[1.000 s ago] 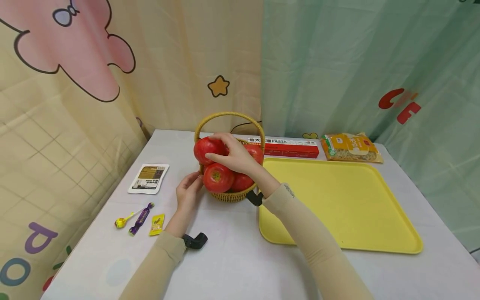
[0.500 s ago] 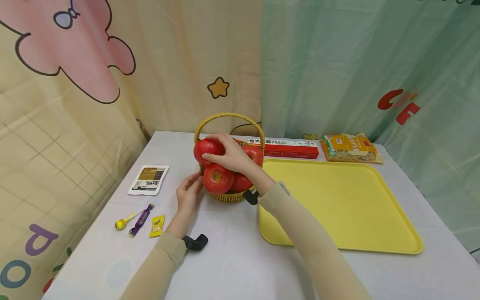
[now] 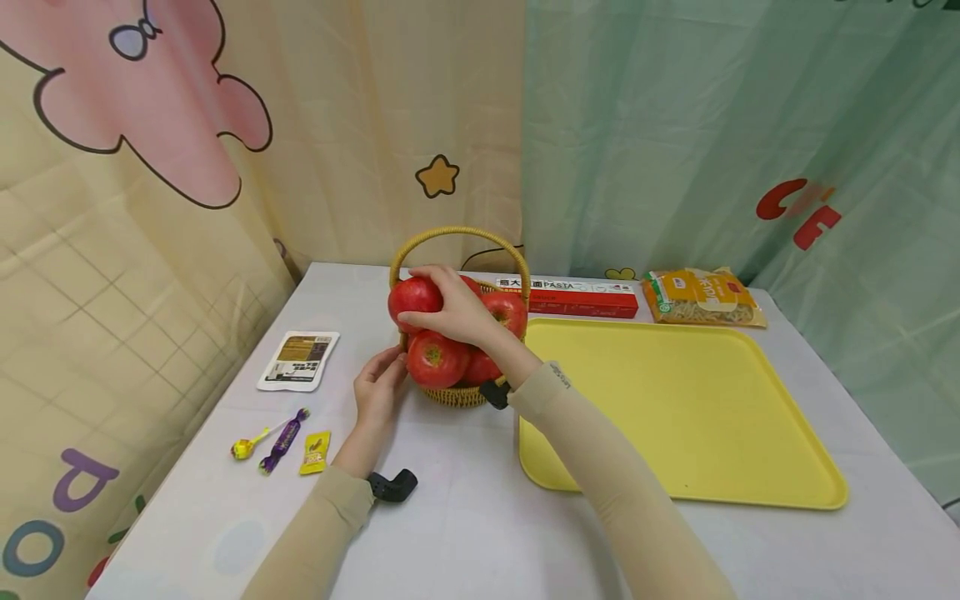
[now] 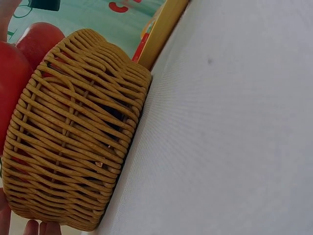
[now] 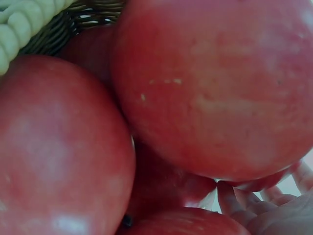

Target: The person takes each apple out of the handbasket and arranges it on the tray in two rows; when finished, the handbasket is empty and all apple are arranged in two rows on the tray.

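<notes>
A wicker basket (image 3: 459,397) with an arched handle stands on the table, heaped with several red apples (image 3: 438,360). My right hand (image 3: 461,312) reaches over the heap and grips the upper left apple (image 3: 414,302), thumb in front and fingers over its top. At the basket's left side, my left hand (image 3: 377,387) holds the wall below the handle's foot with bent fingers. In the left wrist view, fingertips (image 4: 41,228) touch the woven wall (image 4: 73,142). Large apples (image 5: 215,93) fill the right wrist view, with fingers of the right hand (image 5: 274,210) at its lower right.
Right of the basket lies a yellow tray (image 3: 675,408). Behind are a red pasta box (image 3: 581,298) and an orange bag of pasta (image 3: 705,297). At left lie a white packet (image 3: 298,361), a lollipop (image 3: 243,448), a purple wrapped candy (image 3: 284,442) and a yellow sachet (image 3: 315,452).
My right hand has shifted slightly left, farther round the upper left apple, and its forearm has swung a little left. The left hand and the basket stay in place.
</notes>
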A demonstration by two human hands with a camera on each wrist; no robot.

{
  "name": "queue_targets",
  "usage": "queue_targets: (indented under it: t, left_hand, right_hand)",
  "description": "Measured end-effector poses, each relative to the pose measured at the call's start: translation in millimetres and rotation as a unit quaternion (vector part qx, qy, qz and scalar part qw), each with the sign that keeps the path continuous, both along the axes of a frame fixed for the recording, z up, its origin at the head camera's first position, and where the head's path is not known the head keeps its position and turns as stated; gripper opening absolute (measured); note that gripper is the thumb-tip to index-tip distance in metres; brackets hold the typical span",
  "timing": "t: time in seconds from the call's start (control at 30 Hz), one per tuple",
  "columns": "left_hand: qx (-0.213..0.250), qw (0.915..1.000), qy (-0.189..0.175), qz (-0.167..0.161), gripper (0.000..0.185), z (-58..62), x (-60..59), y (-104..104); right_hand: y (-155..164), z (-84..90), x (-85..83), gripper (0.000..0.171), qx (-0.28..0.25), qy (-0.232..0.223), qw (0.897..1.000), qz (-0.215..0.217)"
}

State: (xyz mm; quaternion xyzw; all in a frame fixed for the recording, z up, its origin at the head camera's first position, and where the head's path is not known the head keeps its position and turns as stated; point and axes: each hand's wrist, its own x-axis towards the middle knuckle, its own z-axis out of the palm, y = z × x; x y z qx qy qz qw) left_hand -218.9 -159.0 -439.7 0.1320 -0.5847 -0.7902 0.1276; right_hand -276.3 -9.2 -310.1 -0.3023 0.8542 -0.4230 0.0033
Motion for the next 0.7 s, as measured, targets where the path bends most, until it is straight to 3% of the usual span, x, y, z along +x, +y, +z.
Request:
queue_targets:
  t: [0.7]
  left_hand:
    - [-0.004, 1.0, 0.002, -0.005, 0.03, 0.6, 0.3, 0.1]
  right_hand:
    - [-6.1, 1.3, -3.6, 0.07, 0.029, -0.012, 0.999, -0.016]
